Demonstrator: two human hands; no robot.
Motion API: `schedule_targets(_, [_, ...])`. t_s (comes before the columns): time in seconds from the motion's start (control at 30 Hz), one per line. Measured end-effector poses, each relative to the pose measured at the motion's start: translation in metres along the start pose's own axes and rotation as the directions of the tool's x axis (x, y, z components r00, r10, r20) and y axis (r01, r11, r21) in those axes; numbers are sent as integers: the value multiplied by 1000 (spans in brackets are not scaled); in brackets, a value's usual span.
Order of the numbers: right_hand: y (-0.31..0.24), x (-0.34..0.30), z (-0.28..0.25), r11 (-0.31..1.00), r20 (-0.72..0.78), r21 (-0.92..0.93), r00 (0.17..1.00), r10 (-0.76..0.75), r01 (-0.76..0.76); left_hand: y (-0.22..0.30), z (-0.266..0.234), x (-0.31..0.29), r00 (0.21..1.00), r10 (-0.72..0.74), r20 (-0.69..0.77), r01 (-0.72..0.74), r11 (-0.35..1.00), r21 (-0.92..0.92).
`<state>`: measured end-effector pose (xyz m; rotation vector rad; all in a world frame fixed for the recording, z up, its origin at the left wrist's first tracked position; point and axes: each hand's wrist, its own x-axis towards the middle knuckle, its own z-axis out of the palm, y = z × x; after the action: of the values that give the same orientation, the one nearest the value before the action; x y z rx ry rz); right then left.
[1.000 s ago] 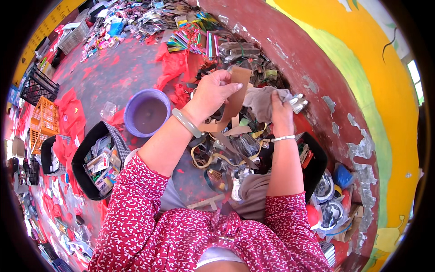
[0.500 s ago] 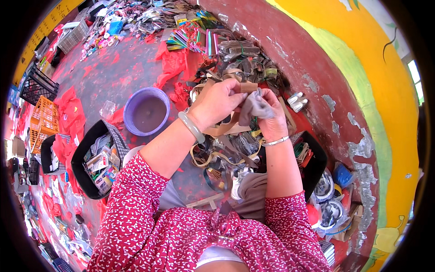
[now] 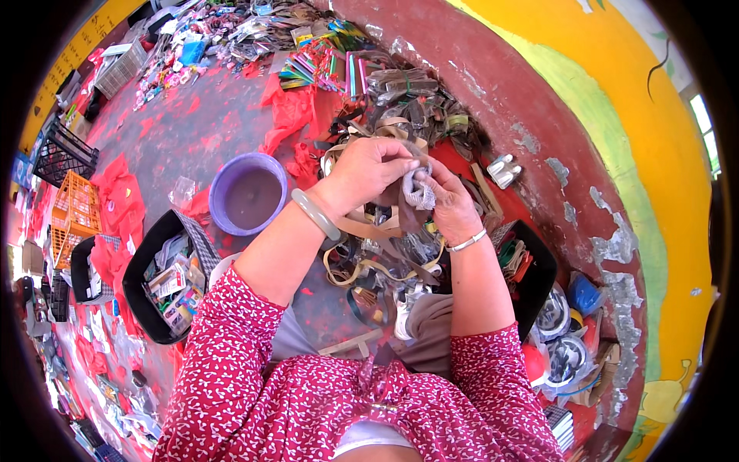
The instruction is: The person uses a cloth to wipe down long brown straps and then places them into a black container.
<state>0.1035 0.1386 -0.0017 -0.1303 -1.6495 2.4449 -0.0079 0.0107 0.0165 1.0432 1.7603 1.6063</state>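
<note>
- Painted wall [image 3: 523, 119], dark red below and yellow above, with peeling patches, bordered the work area on the right.
- Floor [image 3: 181, 142]: dark grey, marked with red, with assorted goods spread toward the far end.
- Left hand [image 3: 362, 179]: thumb and fingers were pinched narrow on a brown strap [image 3: 409, 217].
- Right hand [image 3: 456, 206]: fingers were curled around a bunched grey cloth [image 3: 418, 190], close beside the left fingertips.
- Strap position: it was located between the two hands, partly covered by the cloth, and hung above a tangled strap pile [image 3: 396, 266]. Its lower end could not be told apart from the pile.
- Purple tub [image 3: 216, 191]: it stood left of the pile and contained murky liquid.
- Black boxes: one filled box [image 3: 132, 289] stood beyond the left forearm; another [image 3: 542, 266] stood beside the right forearm.
</note>
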Motion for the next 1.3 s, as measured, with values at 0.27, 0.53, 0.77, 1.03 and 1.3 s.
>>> schedule_targets(0.27, [-3, 5, -6, 963, 16, 19, 963, 268, -268, -5, -9, 0, 981, -167, 99, 171, 985, -33])
schedule_targets(0.53, [4, 6, 1, 955, -30, -1, 955, 296, -296, -15, -10, -3, 995, -20, 101, 13, 998, 63])
schedule_targets(0.77, [14, 8, 0, 944, 32, -263, 976, 214, -198, -7, -14, -3, 975, -5, 223, -74, 936, 345])
schedule_targets(1.03, [-8, 6, 18, 962, 45, -39, 962, 270, -269, -9, -7, -8, 994, -111, -17, 107, 985, -137])
schedule_targets(1.3, [-10, 6, 19, 932, 51, 68, 934, 353, -356, -5, -4, -8, 972, -222, -79, 186, 929, -319])
